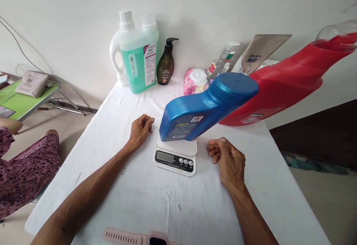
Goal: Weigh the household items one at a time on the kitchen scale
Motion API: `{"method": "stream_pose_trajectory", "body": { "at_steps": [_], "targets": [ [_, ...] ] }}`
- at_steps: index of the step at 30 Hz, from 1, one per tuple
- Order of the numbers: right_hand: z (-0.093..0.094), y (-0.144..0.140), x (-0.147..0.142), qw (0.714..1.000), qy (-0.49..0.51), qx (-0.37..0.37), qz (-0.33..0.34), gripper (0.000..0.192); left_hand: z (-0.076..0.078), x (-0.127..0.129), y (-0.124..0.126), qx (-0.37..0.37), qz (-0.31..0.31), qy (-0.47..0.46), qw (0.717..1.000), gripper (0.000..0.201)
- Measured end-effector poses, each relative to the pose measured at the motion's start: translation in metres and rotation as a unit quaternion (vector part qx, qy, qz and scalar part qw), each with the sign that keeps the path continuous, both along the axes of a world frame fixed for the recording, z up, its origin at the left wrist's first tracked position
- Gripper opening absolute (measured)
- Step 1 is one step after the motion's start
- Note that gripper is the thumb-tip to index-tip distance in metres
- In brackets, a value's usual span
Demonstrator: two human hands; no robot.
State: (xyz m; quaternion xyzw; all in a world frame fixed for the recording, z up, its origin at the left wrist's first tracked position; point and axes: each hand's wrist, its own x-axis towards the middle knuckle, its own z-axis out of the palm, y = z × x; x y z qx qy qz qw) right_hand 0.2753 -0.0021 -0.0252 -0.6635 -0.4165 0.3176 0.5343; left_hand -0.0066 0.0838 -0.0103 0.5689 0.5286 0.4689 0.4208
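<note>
A blue plastic bottle (189, 115) with a wide ribbed cap stands on the platform of a white kitchen scale (175, 167). No figures can be read on the scale's grey display. My left hand (141, 130) rests on the white cloth to the left of the bottle, its fingers curled in with nothing in them. To the right of the scale, my right hand (229, 159) lies on its side, thumb up and fingers loosely bent, holding nothing. Both hands are apart from the bottle and the scale.
Behind stand a green detergent bottle (139, 63), a dark pump bottle (165, 64), a pink wipes pack (192, 81), a clear bottle (223, 61), a beige tube (258, 53) and a large red bottle (281, 89). A pink-strapped watch (125, 236) lies in front. Someone sits at left.
</note>
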Motion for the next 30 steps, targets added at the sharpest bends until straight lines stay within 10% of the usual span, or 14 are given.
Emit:
{"method": "stream_pose_trajectory", "body": {
  "at_steps": [30],
  "targets": [
    [0.0021,-0.0021,-0.0025,1.000,0.003,0.002,0.002,0.064,-0.0040,-0.0010,-0.0012,0.008,-0.019,0.009,1.000,0.017]
  ]
}}
